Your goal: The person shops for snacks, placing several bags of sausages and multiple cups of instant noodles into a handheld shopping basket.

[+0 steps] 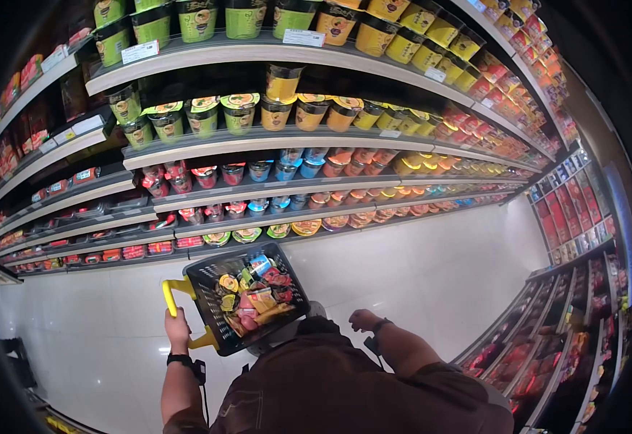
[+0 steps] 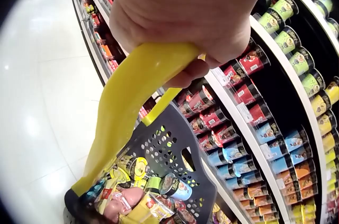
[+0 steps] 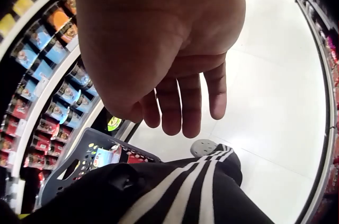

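We carry basket (image 1: 202,300) along cup shelves (image 1: 258,136): left grip (image 1: 177,329) clamped round yellow handle (image 1: 168,298), basket full, hanging above floor. Right grip (image 1: 364,319) free, fingers loose, apart. Any shelf pick, we judge, needs right-hand reach.

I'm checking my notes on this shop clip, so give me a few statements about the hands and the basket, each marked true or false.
1. The left hand grips the yellow handle of the basket. True.
2. The right hand holds a cup. False: its fingers hang relaxed and hold nothing.
3. The basket is empty. False: packaged goods lie in it.
4. The shelves carry rows of lidded cups. True.
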